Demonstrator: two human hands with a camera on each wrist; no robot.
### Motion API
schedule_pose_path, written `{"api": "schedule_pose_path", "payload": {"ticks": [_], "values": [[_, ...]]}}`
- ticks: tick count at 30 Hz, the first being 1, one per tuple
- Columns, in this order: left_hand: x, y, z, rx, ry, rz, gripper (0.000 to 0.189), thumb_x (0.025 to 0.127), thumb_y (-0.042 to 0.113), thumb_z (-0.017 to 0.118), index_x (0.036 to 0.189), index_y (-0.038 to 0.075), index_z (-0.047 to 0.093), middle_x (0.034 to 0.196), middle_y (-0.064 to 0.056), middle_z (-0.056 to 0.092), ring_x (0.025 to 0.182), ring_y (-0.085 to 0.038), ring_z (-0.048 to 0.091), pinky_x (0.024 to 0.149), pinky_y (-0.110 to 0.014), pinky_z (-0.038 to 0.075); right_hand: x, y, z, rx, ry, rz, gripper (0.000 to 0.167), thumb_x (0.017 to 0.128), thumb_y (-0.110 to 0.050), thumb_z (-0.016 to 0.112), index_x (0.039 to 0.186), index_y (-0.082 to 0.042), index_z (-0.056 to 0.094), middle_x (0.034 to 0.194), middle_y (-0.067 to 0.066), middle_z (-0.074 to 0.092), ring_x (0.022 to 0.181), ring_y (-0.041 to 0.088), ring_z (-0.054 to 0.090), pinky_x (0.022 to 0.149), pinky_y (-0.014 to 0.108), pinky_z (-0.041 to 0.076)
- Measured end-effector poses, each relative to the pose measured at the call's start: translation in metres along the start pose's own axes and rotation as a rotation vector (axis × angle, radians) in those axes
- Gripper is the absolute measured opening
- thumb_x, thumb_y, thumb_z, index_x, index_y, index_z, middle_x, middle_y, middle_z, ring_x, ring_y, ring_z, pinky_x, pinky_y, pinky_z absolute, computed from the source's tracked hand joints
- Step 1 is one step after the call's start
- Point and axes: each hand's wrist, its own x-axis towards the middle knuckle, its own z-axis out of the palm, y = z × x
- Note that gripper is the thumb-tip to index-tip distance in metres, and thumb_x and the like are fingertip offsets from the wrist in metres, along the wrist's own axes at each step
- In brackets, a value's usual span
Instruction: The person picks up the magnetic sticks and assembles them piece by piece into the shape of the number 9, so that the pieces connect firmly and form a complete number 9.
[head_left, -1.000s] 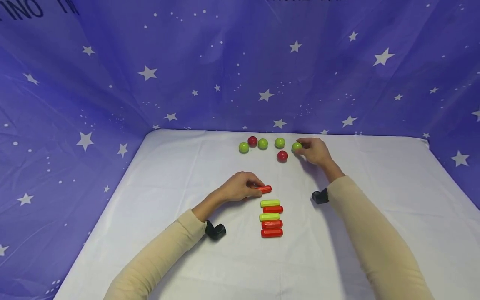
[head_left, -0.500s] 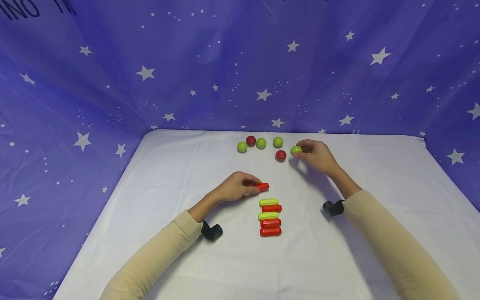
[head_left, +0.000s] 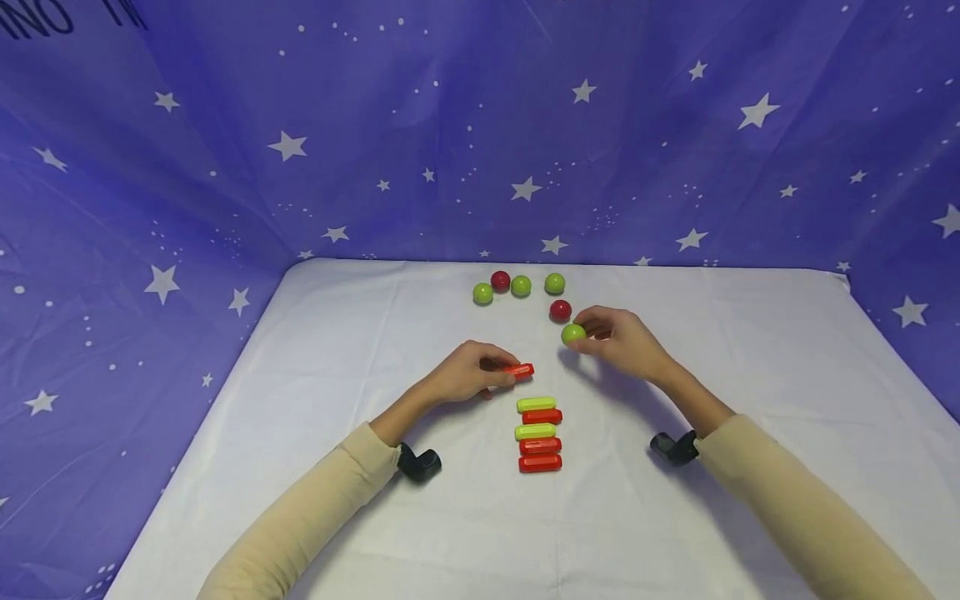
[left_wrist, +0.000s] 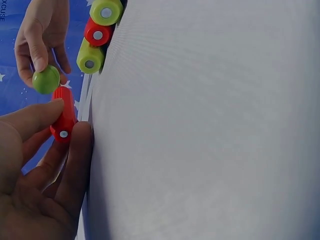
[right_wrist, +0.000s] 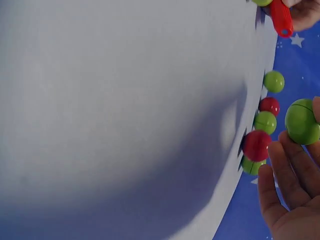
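My left hand (head_left: 467, 372) pinches a red hexagonal rod (head_left: 522, 370) between thumb and fingers. One end of this red rod shows a round metal-coloured disc in the left wrist view. In my right hand (head_left: 626, 342) is a glossy green ball (head_left: 573, 335) with a seam round it, pinched by thumb and fingers and held above the cloth, to the right of and beyond the red rod. Just past the held ball lies a red ball (head_left: 560, 311) on the cloth. A column of red and yellow-green rods (head_left: 536, 432) lies nearer the person, below the left hand's rod.
Toward the back of the white-covered table (head_left: 360, 333) rest another red ball (head_left: 500, 281) and several green balls (head_left: 521, 286). Behind them hangs a blue star-patterned curtain (head_left: 450, 150). A black wrist piece (head_left: 420, 464) sticks out below the left sleeve.
My right hand has lifted the green ball and brought it nearer the person and leftward, close to the red ball. The left hand's red rod has shifted slightly.
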Motion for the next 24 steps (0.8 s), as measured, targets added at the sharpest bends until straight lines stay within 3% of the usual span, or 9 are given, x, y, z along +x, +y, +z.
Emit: {"api": "schedule_pose_path", "payload": {"ticks": [7, 19, 24], "values": [[-0.001, 0.000, -0.003, -0.030, -0.003, -0.005, 0.025, 0.091, 0.008, 0.071, 0.115, 0.003, 0.071, 0.104, -0.008, 0.067, 0.079, -0.018, 0.064, 0.061, -0.033, 0.058, -0.003, 0.003, 0.010, 0.010, -0.043, 0.003, 0.027, 0.085, -0.007, 0.078, 0.108, 0.000, 0.066, 0.102, 0.010, 0.068, 0.099, 0.027, 0.064, 0.088, 0.045, 0.054], [-0.001, -0.003, 0.000, -0.044, -0.006, -0.019, 0.028, 0.091, 0.005, 0.070, 0.119, 0.002, 0.068, 0.108, -0.010, 0.063, 0.072, -0.018, 0.065, 0.062, -0.033, 0.058, -0.009, 0.007, 0.017, -0.110, -0.081, 0.068, 0.029, 0.086, -0.007, 0.075, 0.112, -0.002, 0.065, 0.106, 0.011, 0.068, 0.102, 0.029, 0.062, 0.091, 0.047, 0.051], [-0.002, -0.001, -0.002, -0.029, 0.016, -0.018, 0.026, 0.091, 0.006, 0.071, 0.117, 0.002, 0.070, 0.103, -0.010, 0.067, 0.074, -0.018, 0.064, 0.062, -0.032, 0.058, -0.008, 0.007, 0.017, -0.128, -0.084, 0.065, 0.028, 0.087, -0.008, 0.075, 0.112, -0.003, 0.065, 0.107, 0.010, 0.068, 0.101, 0.029, 0.062, 0.091, 0.048, 0.050]]}}
